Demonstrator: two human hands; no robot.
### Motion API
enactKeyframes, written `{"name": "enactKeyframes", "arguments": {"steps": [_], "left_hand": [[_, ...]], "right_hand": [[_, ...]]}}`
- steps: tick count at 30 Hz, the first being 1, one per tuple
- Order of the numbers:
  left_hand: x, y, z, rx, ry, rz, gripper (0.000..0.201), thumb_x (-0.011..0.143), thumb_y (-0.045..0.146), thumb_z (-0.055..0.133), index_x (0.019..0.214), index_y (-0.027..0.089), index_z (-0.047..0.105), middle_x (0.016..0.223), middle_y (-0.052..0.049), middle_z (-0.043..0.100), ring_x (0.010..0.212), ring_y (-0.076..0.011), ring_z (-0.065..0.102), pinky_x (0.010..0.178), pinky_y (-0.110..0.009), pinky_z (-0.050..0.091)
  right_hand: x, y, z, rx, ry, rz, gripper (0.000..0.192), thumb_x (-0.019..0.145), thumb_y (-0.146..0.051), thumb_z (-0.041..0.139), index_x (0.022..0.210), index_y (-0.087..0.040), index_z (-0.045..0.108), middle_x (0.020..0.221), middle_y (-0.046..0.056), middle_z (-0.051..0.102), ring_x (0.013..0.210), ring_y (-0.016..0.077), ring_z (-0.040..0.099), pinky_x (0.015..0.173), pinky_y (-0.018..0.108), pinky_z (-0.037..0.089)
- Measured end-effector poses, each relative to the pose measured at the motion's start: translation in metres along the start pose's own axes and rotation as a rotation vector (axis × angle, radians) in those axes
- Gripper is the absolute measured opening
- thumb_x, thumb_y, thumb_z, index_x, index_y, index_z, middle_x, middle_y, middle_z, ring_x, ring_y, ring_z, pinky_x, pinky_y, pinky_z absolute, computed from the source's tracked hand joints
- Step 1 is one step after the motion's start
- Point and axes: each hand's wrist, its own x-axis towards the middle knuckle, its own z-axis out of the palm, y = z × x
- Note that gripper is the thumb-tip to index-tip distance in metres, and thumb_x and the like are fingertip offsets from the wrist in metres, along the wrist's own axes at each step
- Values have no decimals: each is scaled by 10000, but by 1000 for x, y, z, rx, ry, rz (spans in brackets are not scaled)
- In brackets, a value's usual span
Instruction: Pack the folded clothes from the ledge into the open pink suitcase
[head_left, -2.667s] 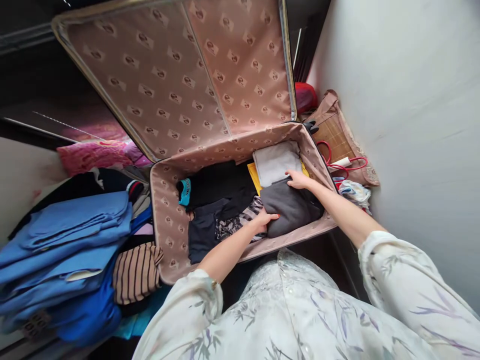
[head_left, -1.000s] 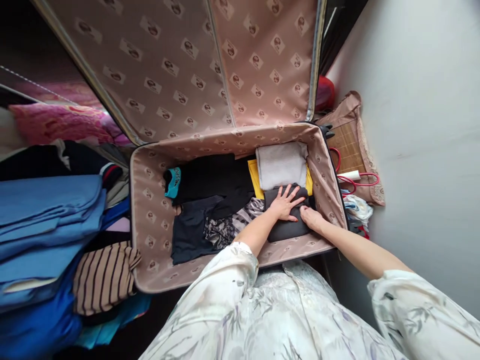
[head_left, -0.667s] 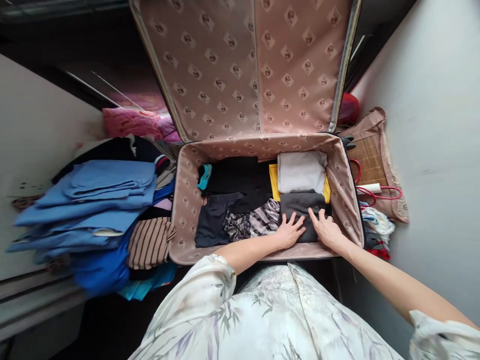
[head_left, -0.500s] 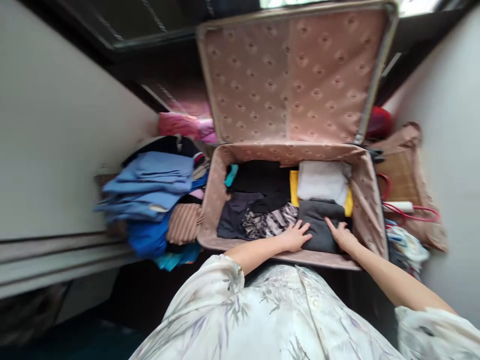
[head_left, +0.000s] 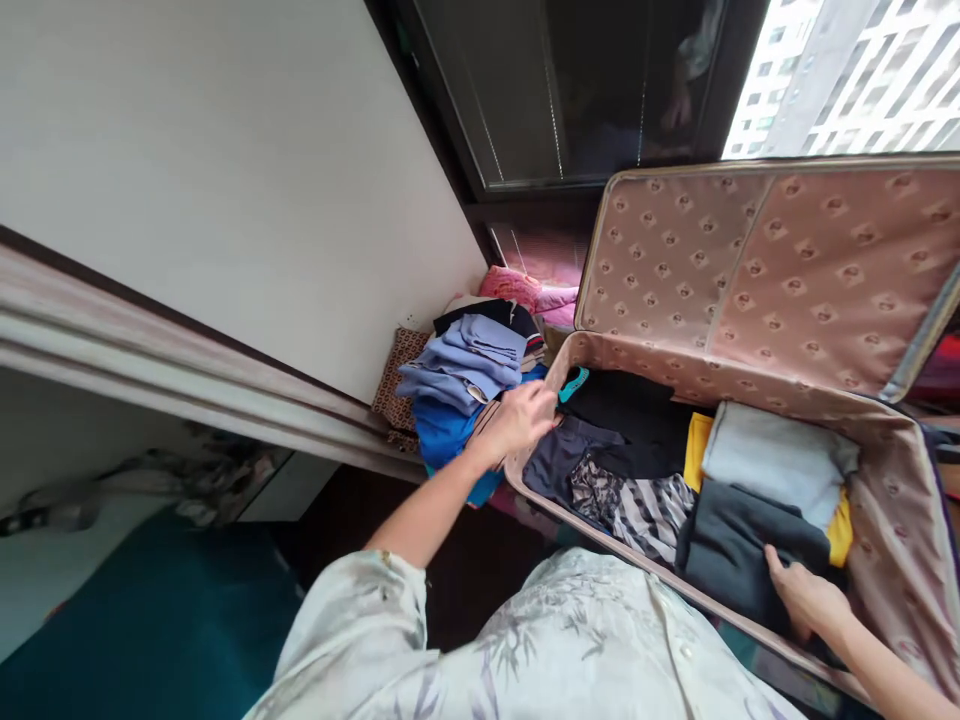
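Pile: folded clothes (head_left: 469, 385) in pale and bright blue, with a striped piece low down, are stacked against the white wall, just outside the suitcase's left edge, close enough to be picked from without stepping away.
Left hand: left hand (head_left: 519, 420) hangs over the near side of that pile, by the suitcase's left rim, fingers loosely spread and gripping nothing; whether it touches the cloth I cannot tell.
Suitcase: suitcase (head_left: 885, 500) lies flat with its patterned pink lid propped upright, so the whole bottom can be reached.
Left half of suitcase: black and navy garments (head_left: 615, 420) lie flat, a teal patch at the far-left corner, a striped grey piece (head_left: 637, 505) toward the near edge.
Right half of suitcase: pale grey fold (head_left: 772, 455) lies over a yellow one (head_left: 696, 450) at the far side.
Dark grey garment: dark grey garment (head_left: 739, 550) is thick, folded into a block, and sits at the near edge, filling the gap before the pale fold.
Right hand: right hand (head_left: 806, 598) rests flat and unclenched on the dark grey garment's near end, apparently pressing it down.
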Motion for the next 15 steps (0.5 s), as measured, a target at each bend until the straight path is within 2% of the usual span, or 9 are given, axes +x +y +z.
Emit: {"name": "enactKeyframes", "arguments": {"steps": [1, 3, 5, 7, 10, 12, 15], "left_hand": [[13, -12, -27, 86, 16, -49, 541, 774, 234, 811, 1301, 269, 699, 1530, -139, 536, 1471, -393, 424, 1262, -568, 246], [39, -37, -71, 303, -30, -92, 655, 751, 194, 814, 1379, 254, 638, 1607, -156, 458, 1553, -422, 279, 1269, -637, 117], [61, -63, -97, 496, -131, -80, 736, 748, 145, 783, 1449, 224, 572, 1626, -191, 424, 1577, -430, 215, 1255, -667, 52], [77, -84, -107, 642, -244, -61, 782, 749, 86, 727, 1494, 193, 517, 1586, -222, 463, 1560, -422, 259, 1245, -661, 68], [91, -105, -108, 752, -361, -64, 772, 727, 28, 678, 1473, 150, 522, 1462, -240, 571, 1444, -418, 439, 1224, -623, 159], [98, -113, -107, 754, -397, -70, 664, 732, 35, 677, 1385, 123, 593, 1378, -244, 623, 1333, -418, 542, 1193, -579, 246], [109, -121, -116, 795, -429, -48, 477, 799, 103, 659, 1276, 90, 652, 1301, -250, 664, 1238, -402, 611, 1114, -491, 369]], "right_hand": [[5, -8, -9, -39, -57, -21, 768, 529, -177, 684, 1294, -247, 700, 1012, 219, 751, 913, 430, 770, 793, 563, 581], [14, -28, -27, -102, -116, -59, 705, 642, -195, 659, 1346, -231, 673, 1148, 238, 732, 1018, 411, 756, 851, 544, 573], [20, -54, -46, -102, -79, -59, 636, 779, -235, 600, 1414, -212, 623, 1250, 239, 695, 1089, 388, 736, 883, 524, 566], [20, -80, -63, -66, -53, -42, 603, 855, -268, 558, 1453, -198, 582, 1277, 229, 679, 1111, 371, 726, 887, 498, 565], [10, -113, -77, 13, -54, -39, 589, 884, -294, 546, 1465, -198, 563, 1258, 203, 685, 1127, 350, 720, 884, 450, 563], [0, -126, -78, 61, -74, -35, 594, 881, -297, 547, 1466, -195, 561, 1255, 198, 689, 1145, 342, 713, 892, 433, 559], [-18, -132, -68, 116, -80, 7, 590, 886, -294, 537, 1467, -197, 561, 1292, 200, 686, 1187, 341, 694, 927, 447, 547]]}}
